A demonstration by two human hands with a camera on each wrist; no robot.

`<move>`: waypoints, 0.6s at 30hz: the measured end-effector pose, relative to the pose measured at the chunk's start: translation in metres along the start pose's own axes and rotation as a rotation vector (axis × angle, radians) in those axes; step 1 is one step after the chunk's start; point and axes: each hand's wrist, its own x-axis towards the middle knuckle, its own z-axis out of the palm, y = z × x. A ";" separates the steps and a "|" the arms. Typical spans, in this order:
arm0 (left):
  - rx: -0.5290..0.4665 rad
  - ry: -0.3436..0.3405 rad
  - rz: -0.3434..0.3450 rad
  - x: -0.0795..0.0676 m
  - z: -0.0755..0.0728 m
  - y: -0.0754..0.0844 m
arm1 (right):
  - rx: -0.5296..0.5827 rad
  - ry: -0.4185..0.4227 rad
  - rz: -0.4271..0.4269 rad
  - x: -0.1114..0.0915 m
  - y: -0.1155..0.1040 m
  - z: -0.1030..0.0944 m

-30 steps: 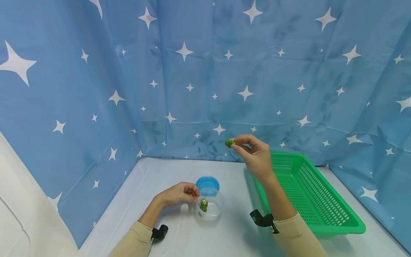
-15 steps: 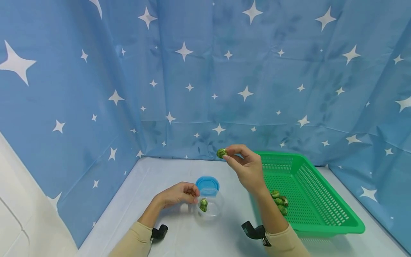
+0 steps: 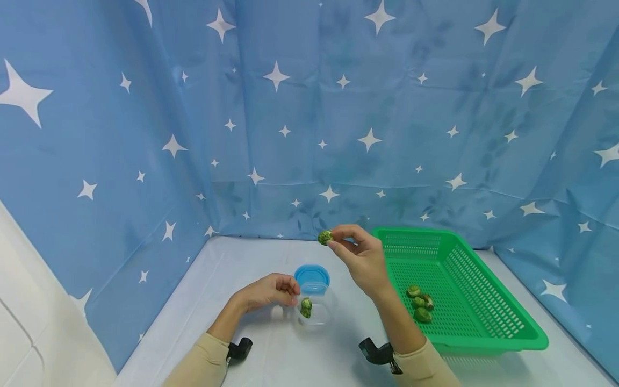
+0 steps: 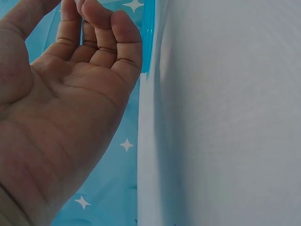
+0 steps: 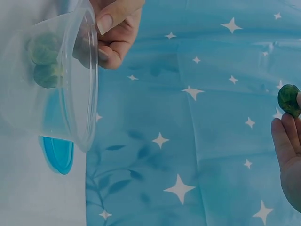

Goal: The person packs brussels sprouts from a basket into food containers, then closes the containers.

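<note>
Between the thumb and fingertips of my right hand (image 3: pixel 360 262) a Brussels sprout (image 3: pixel 325 237) is pinched, raised above the table behind a clear plastic tub (image 3: pixel 320 317). My left hand (image 3: pixel 271 293) holds the tub's rim at its left side, the thumb and curled fingers around the edge. Through the wall in the right wrist view, two Brussels sprouts (image 5: pixel 47 75) show inside the tub (image 5: pixel 77 117). In the left wrist view the palm of the left hand (image 4: pixel 70 99) faces the camera, and its fingertips are cut off at the top.
A green perforated basket (image 3: pixel 476 301) stands to the right, with several Brussels sprouts (image 3: pixel 423 315) at its left side. Just behind the tub lies a blue lid (image 3: pixel 311 275). The white table (image 3: pixel 251 258) ends at a blue star-patterned curtain (image 3: pixel 290 161).
My right hand has moved left and down with its Brussels sprout, toward the tub. Its arm no longer covers the sprouts in the basket. The left hand stays at the tub's rim.
</note>
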 end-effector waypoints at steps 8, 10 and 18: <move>0.021 -0.009 0.004 0.001 0.001 -0.001 | 0.027 0.005 0.012 -0.003 0.007 0.002; 0.032 -0.008 0.007 0.002 0.001 0.000 | 0.026 0.004 0.018 -0.003 0.009 0.002; 0.046 -0.008 0.011 0.001 0.000 0.001 | 0.031 -0.016 0.077 -0.005 0.016 0.008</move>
